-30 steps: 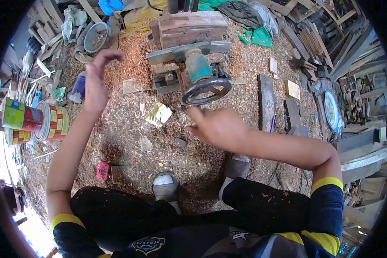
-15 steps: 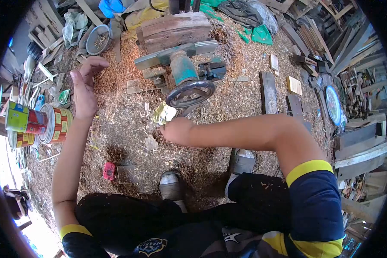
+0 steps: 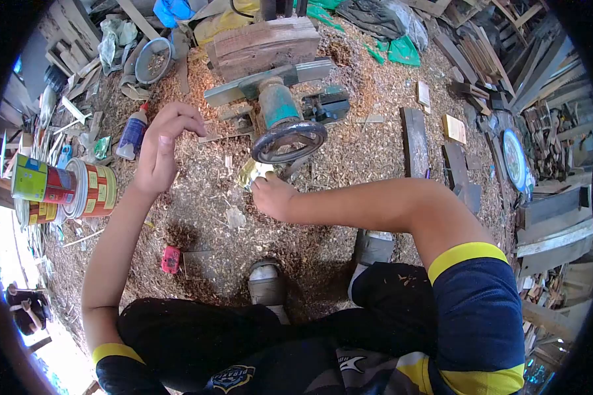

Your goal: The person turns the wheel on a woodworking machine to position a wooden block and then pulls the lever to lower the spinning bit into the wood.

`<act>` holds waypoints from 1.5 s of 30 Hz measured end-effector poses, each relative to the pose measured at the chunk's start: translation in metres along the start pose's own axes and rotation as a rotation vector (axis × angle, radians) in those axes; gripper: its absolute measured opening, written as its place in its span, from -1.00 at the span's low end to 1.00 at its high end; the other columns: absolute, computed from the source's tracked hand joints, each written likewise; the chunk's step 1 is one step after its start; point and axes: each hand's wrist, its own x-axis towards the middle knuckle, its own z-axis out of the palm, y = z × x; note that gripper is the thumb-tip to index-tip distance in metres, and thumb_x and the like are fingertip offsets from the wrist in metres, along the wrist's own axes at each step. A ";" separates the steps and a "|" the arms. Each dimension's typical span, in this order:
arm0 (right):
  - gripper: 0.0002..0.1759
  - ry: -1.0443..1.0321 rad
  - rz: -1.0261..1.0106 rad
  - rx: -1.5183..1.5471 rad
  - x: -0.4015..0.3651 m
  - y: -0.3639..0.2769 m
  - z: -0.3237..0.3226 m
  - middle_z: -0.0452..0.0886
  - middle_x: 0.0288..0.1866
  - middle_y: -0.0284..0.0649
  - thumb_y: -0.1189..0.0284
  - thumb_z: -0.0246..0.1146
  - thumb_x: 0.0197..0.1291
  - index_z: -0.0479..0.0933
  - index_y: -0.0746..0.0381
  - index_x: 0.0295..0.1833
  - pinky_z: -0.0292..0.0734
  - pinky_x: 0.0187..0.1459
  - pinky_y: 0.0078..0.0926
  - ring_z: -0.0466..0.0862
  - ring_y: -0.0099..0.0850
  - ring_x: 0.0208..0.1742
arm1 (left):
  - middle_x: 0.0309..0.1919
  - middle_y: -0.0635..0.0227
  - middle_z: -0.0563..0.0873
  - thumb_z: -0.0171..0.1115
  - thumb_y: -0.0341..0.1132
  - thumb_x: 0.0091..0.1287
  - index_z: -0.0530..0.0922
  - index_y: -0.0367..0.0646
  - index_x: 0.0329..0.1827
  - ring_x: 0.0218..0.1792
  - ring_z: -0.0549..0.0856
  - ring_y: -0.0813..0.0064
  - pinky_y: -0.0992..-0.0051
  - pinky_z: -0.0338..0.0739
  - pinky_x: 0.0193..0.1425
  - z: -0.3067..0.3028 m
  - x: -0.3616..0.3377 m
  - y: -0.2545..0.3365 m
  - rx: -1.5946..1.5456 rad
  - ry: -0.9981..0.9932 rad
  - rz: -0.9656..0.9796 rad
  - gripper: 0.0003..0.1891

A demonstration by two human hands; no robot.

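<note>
My right hand (image 3: pixel 275 197) is low over the shavings, its fingers bent onto the lower edge of a crumpled gold foil wrapper (image 3: pixel 250 173); the fingertips are partly hidden. Just above it is the dark round handwheel (image 3: pixel 260 150) of a worn green metal vise (image 3: pixel 280 105). My left hand (image 3: pixel 161 148) is raised on the left, holding nothing, thumb apart and fingers loosely bent. Beside it stands a bottle (image 3: pixel 132 136) with a blue label and red cap.
A wooden block (image 3: pixel 267 49) lies behind the vise. Paint cans (image 3: pixel 89 187) stand at left, near a bowl (image 3: pixel 154 60). A small red object (image 3: pixel 170 259) lies before my feet. Dark planks (image 3: pixel 414 141) lie at right, with scrap wood beyond. A person (image 3: pixel 28 308) is at far left.
My left hand has moved right and slightly down, towards the vise, uncovering the bottle. My right hand has turned, so its fingers now show at the wrapper.
</note>
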 end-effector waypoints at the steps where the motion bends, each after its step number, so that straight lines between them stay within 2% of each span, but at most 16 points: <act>1: -0.76 0.051 0.023 0.002 0.001 0.001 0.001 0.75 0.05 -0.20 0.39 0.31 0.23 0.73 0.23 -0.03 0.58 0.10 -0.15 0.72 -0.24 0.12 | -0.09 0.10 0.64 -0.42 0.18 0.73 0.65 -0.32 -0.17 0.01 0.63 0.15 0.22 0.48 0.25 0.000 -0.003 -0.003 -0.011 -0.014 0.009 -0.22; 5: -0.74 -0.009 0.029 0.076 0.005 0.011 0.013 0.72 0.11 -0.10 0.41 0.34 0.21 0.70 0.23 0.01 0.57 0.08 -0.17 0.71 -0.21 0.17 | -0.04 0.08 0.62 -0.43 0.20 0.73 0.65 -0.32 -0.17 0.05 0.61 0.16 0.22 0.44 0.28 -0.005 -0.007 0.002 -0.010 -0.069 -0.046 -0.20; 7: -0.62 -0.089 -0.019 0.160 0.000 0.017 0.016 0.72 0.15 -0.04 0.40 0.31 0.29 0.63 0.30 0.19 0.60 0.11 0.00 0.71 -0.15 0.18 | -0.04 0.08 0.62 -0.41 0.19 0.73 0.65 -0.32 -0.18 0.06 0.61 0.16 0.22 0.44 0.29 -0.008 -0.009 0.002 -0.008 -0.073 -0.046 -0.22; 8: -0.66 -0.018 -0.033 0.123 -0.002 0.018 0.018 0.77 -0.08 -0.11 0.44 0.30 0.21 0.61 0.24 0.10 0.66 -0.03 -0.06 0.79 -0.15 -0.01 | -0.04 0.08 0.62 -0.41 0.18 0.73 0.65 -0.32 -0.18 0.06 0.61 0.15 0.22 0.44 0.29 -0.009 -0.010 0.003 0.001 -0.081 -0.052 -0.22; 12: -0.63 -0.033 -0.012 0.218 0.016 0.023 0.031 0.80 -0.21 -0.09 0.32 0.16 0.35 0.60 0.30 0.15 0.71 -0.26 0.07 0.83 -0.09 -0.22 | -0.04 0.07 0.63 -0.33 0.10 0.73 0.65 -0.33 -0.18 0.05 0.62 0.14 0.22 0.46 0.27 -0.011 -0.015 0.008 -0.003 -0.090 -0.048 -0.30; 19: -0.56 -0.239 0.033 0.224 0.029 0.023 0.031 0.84 -0.08 -0.10 0.37 0.11 0.40 0.58 0.24 0.32 0.74 -0.19 0.06 0.86 -0.11 -0.12 | -0.03 0.11 0.65 -0.26 -0.01 0.75 0.66 -0.29 -0.17 0.03 0.63 0.12 0.21 0.48 0.24 -0.011 -0.019 0.018 0.040 -0.138 -0.053 -0.40; 23: -0.64 -0.230 0.006 0.259 0.021 0.027 0.009 0.85 -0.16 -0.18 0.20 0.22 0.31 0.79 0.21 -0.06 0.75 -0.24 0.04 0.86 -0.14 -0.16 | -0.04 0.12 0.65 -0.26 0.02 0.75 0.65 -0.27 -0.19 0.02 0.64 0.10 0.19 0.48 0.24 -0.008 -0.019 0.025 0.049 -0.150 -0.052 -0.38; 24: -0.64 -0.226 0.006 0.259 0.019 0.026 0.007 0.85 -0.16 -0.18 0.20 0.22 0.31 0.79 0.21 -0.06 0.75 -0.24 0.04 0.86 -0.14 -0.16 | -0.05 0.11 0.65 -0.27 0.03 0.75 0.65 -0.28 -0.20 0.02 0.64 0.10 0.19 0.48 0.24 -0.008 -0.018 0.025 0.074 -0.134 -0.041 -0.38; 26: -0.64 -0.093 0.063 0.373 0.016 0.026 0.004 0.84 -0.27 -0.15 0.13 0.26 0.23 0.80 0.16 -0.29 0.75 -0.25 0.01 0.85 -0.10 -0.24 | -0.06 0.10 0.65 -0.27 0.03 0.75 0.65 -0.28 -0.20 0.01 0.64 0.10 0.19 0.48 0.24 -0.007 -0.017 0.024 0.098 -0.120 -0.027 -0.37; 33: -0.68 0.028 0.092 0.427 0.011 0.026 0.004 0.80 -0.36 -0.07 0.14 0.25 0.21 0.78 0.13 -0.31 0.74 -0.27 0.00 0.83 -0.02 -0.31 | -0.10 0.10 0.64 -0.45 0.11 0.77 0.64 -0.36 -0.27 -0.02 0.64 0.23 0.28 0.50 0.17 0.004 -0.020 -0.002 -0.032 0.138 -0.202 -0.20; 35: -0.64 -0.105 0.129 0.429 0.009 0.027 -0.012 0.85 -0.20 -0.12 0.19 0.22 0.22 0.83 0.17 -0.15 0.77 -0.21 0.02 0.86 -0.08 -0.14 | -0.11 0.11 0.64 -0.48 0.08 0.78 0.64 -0.36 -0.29 -0.04 0.64 0.22 0.28 0.52 0.17 0.010 -0.016 -0.013 -0.059 0.180 -0.238 -0.20; 39: -0.60 -0.189 0.176 0.442 0.035 0.021 -0.018 0.84 -0.23 -0.03 0.12 0.26 0.23 0.81 0.21 -0.15 0.75 -0.14 0.08 0.85 -0.07 -0.14 | -0.12 0.11 0.66 -0.41 -0.01 0.79 0.64 -0.35 -0.30 -0.05 0.66 0.21 0.29 0.53 0.16 0.020 -0.003 -0.023 -0.116 0.152 -0.174 -0.27; 41: -0.53 -0.777 -0.041 0.159 0.082 0.016 -0.007 0.84 -0.02 0.03 0.11 0.26 0.29 0.80 0.21 0.09 0.70 0.07 0.14 0.83 -0.11 0.09 | -0.15 0.12 0.66 -0.36 -0.03 0.79 0.63 -0.35 -0.30 -0.06 0.66 0.22 0.29 0.54 0.15 0.024 0.007 -0.021 -0.112 0.170 -0.152 -0.30; 42: -0.48 -0.710 0.047 0.242 0.085 0.015 0.008 0.80 0.12 0.07 0.11 0.26 0.34 0.75 0.20 0.24 0.62 0.22 0.18 0.77 -0.14 0.24 | -0.16 0.13 0.66 -0.35 -0.03 0.79 0.63 -0.35 -0.30 -0.07 0.66 0.23 0.30 0.54 0.14 0.025 0.011 -0.021 -0.140 0.181 -0.135 -0.31; 43: -0.48 -0.701 0.050 0.233 0.077 0.013 -0.006 0.80 0.12 0.07 0.11 0.26 0.34 0.75 0.20 0.24 0.62 0.22 0.18 0.77 -0.14 0.24 | -0.17 0.13 0.66 -0.34 -0.04 0.79 0.63 -0.35 -0.30 -0.07 0.66 0.24 0.30 0.54 0.14 0.026 0.016 -0.020 -0.168 0.188 -0.115 -0.31; 45: -0.45 -0.505 0.376 0.329 0.056 0.008 -0.029 0.79 0.15 0.07 0.12 0.29 0.32 0.73 0.24 0.27 0.66 0.19 0.12 0.76 -0.10 0.26 | -0.17 0.14 0.66 -0.33 -0.04 0.79 0.63 -0.36 -0.29 -0.08 0.66 0.25 0.30 0.54 0.14 0.026 0.019 -0.015 -0.183 0.193 -0.120 -0.33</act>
